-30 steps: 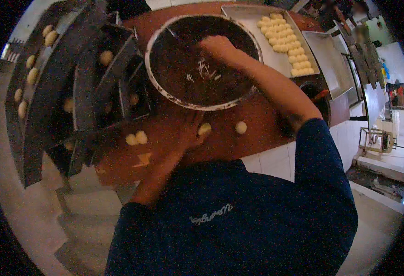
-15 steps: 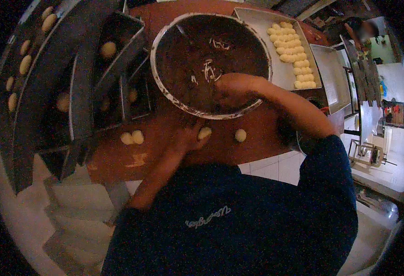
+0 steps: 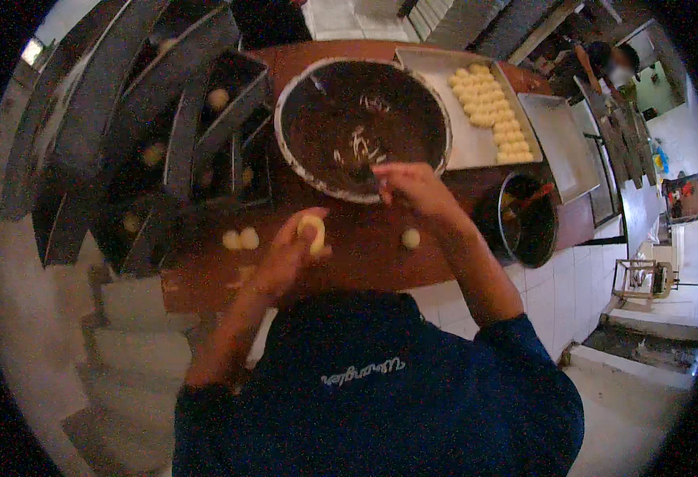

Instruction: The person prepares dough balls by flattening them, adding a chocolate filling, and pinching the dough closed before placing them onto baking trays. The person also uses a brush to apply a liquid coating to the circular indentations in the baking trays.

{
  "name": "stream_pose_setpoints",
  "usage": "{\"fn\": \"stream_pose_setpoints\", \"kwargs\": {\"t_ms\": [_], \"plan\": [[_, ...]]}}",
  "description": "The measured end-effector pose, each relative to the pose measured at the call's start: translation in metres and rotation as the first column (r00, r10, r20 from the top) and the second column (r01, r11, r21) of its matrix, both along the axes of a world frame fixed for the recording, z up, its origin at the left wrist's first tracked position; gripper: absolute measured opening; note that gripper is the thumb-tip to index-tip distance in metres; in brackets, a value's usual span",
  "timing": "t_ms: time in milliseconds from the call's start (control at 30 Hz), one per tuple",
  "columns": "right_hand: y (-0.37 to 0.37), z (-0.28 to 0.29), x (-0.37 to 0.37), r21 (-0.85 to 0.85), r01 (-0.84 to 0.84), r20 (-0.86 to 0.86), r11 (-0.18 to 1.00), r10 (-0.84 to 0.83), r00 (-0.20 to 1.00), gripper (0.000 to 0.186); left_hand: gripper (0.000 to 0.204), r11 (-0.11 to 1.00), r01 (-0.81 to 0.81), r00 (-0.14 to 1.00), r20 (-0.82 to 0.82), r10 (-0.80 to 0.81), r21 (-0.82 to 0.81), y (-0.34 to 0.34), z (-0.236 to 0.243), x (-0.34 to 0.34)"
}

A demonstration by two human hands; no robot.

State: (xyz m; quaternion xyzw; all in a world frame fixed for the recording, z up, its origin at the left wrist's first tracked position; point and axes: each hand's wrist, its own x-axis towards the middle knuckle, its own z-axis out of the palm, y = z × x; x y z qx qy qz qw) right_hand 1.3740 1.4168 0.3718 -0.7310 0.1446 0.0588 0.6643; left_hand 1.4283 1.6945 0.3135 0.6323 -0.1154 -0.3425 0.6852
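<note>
the left hand (image 3: 289, 254) pinches a pale dough ball (image 3: 312, 233) between thumb and fingers, lifted just off the bench (image 3: 365, 250) near its front edge. the right hand (image 3: 412, 184) sits at the near rim of the bowl (image 3: 301, 95) of dark filling, fingers closed around something small; what it is cannot be told.

the ball looks light and soft, likely to dent or flatten under a hard squeeze, perhaps a little tacky. it is best taken round its sides with fingertips, loosely cupped, not pressed on top.

one loose ball (image 3: 411, 238) lies on the bench just right of the held one, and a pair (image 3: 240, 238) to its left, all toward the front edge. a tray (image 3: 464, 147) with rows of balls sits at the back right, beside the bowl; dark moulds (image 3: 206, 135) stand at the left end, a pot (image 3: 527, 219) at the right.
</note>
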Motion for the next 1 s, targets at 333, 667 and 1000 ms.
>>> {"fn": "stream_pose_setpoints", "kwargs": {"t_ms": [333,667,1000], "plan": [[0.053,-0.002,-0.036,0.14,-0.023,-0.012,0.99,0.025,1.0,0.037,0.041,0.872,0.085,0.883,0.37,-0.29,0.481,0.048,-0.114,-0.017],[0.113,0.002,-0.042,-0.898,-0.04,0.141,0.438,0.372,0.917,0.027,0.039,0.752,-0.47,0.789,-0.602,0.124,-0.461,0.024,0.042,-0.013],[-0.032,-0.029,0.07,-0.995,-0.09,-0.075,0.042,0.281,0.957,0.02,0.051,0.741,-0.462,0.846,-0.492,0.205,-0.487,0.048,0.007,-0.004]]}}
